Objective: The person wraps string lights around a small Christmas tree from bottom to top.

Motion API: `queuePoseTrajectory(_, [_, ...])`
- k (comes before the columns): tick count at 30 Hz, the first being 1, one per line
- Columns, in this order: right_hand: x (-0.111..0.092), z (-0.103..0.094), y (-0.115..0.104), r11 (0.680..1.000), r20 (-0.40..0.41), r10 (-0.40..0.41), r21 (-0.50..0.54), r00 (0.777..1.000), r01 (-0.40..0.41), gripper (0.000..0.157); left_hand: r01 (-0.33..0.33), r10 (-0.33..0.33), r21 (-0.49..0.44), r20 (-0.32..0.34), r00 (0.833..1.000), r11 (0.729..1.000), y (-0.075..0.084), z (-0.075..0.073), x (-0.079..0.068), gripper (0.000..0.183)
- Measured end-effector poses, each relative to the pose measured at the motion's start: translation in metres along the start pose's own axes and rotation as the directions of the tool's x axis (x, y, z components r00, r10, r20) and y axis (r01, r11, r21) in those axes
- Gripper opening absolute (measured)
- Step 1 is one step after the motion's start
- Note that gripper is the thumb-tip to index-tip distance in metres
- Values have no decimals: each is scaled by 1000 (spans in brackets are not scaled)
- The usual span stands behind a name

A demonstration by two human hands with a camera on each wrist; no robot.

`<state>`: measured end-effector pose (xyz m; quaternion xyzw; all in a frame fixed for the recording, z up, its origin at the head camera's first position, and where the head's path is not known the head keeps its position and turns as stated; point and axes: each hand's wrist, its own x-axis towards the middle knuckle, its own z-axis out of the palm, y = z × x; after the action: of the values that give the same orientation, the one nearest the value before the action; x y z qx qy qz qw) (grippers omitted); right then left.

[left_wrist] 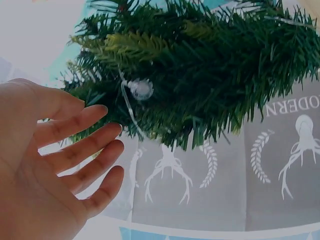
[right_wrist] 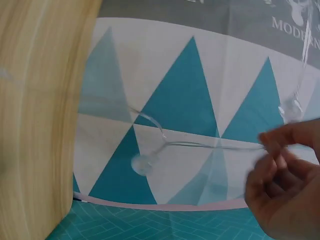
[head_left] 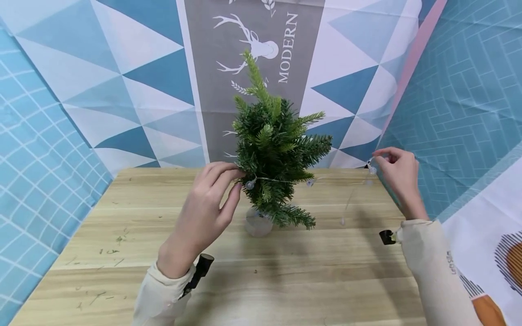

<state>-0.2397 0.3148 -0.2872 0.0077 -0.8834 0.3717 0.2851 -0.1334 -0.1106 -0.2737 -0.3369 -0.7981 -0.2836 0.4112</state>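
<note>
String lights (head_left: 310,183) across the green tree (head_left: 281,145): right hand (head_left: 398,175), grip pinching them; left hand (head_left: 207,203), grip released, at the tree's edge.

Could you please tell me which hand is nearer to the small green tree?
Left. The left hand is at the left edge of the tree; the right hand is well off to the tree's right, pinching the light string.

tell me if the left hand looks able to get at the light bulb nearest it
Most likely yes: the left hand is right beside that bulb, which hangs against the tree, and no branch appears to cover it in the head or left wrist view.
</note>
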Motion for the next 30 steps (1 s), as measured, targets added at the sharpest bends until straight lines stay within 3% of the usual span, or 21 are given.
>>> queuePoseTrajectory(3, [10,-5,-2,987,117,42,152,992,-60,26,2,-2,-5,-18,1000,1000,-1,-3,0,18])
queuePoseTrajectory(6, [17,-8,-6,909,210,59,393,976,-139,28,15,-15,-10,-17,1000,1000,-3,-6,0,18])
queuePoseTrajectory(8, [22,-8,-9,815,242,41,552,969,-173,30,26,-27,-9,-7,1000,1000,-3,-8,0,18])
queuePoseTrajectory(11, [30,-5,-15,618,244,41,756,969,-217,34,42,-42,-14,2,999,999,-4,-10,-1,18])
queuePoseTrajectory(13, [36,-4,-20,511,207,79,831,975,-218,30,53,-53,-19,4,999,998,-4,-11,-1,19])
queuePoseTrajectory(14, [40,-3,-24,467,186,111,858,976,-216,27,58,-58,-20,4,998,998,-4,-12,-1,19])
queuePoseTrajectory(16, [49,-4,-31,414,161,186,882,969,-226,21,71,-71,-22,4,997,997,-4,-13,-1,19])
queuePoseTrajectory(18, [57,-4,-38,412,163,248,875,955,-256,23,84,-84,-15,10,996,996,-4,-13,-2,19])
queuePoseTrajectory(20, [64,-5,-45,448,197,292,837,936,-316,36,95,-95,-11,12,995,995,-3,-14,-3,20])
queuePoseTrajectory(25, [78,-6,-57,611,288,321,665,902,-430,66,91,-91,-28,-5,996,995,-3,-15,-3,19])
queuePoseTrajectory(30, [90,-7,-73,771,363,265,476,893,-422,42,86,-86,-30,-10,996,996,-12,-19,-3,20])
